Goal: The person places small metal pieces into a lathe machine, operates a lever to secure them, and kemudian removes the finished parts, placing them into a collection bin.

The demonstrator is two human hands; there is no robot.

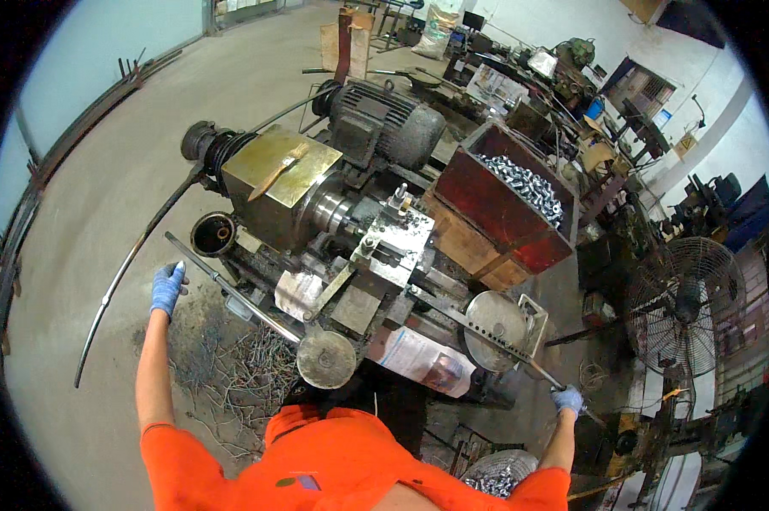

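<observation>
My right hand (567,399), in a blue knitted glove, is closed round the end of a long metal lever (533,366). The lever slants up to the left, past a drilled flat bar, to the tool slide (401,247) of a lathe-like machine. Out to the left, my gloved left hand (169,288) is raised with its fingers apart, a pale spot at one fingertip. Beside it, not visibly touched, is the upper end of another metal rod (231,288), which runs down to a round grey disc (325,358). The spindle chuck (333,213) faces the slide.
A brush (280,170) lies on the brass-coloured headstock cover (257,157). Behind stand a motor (384,123) and a red bin (495,209) of small metal parts. Tangled metal shavings (248,375) cover the floor at left. A caged fan (686,298) stands at right.
</observation>
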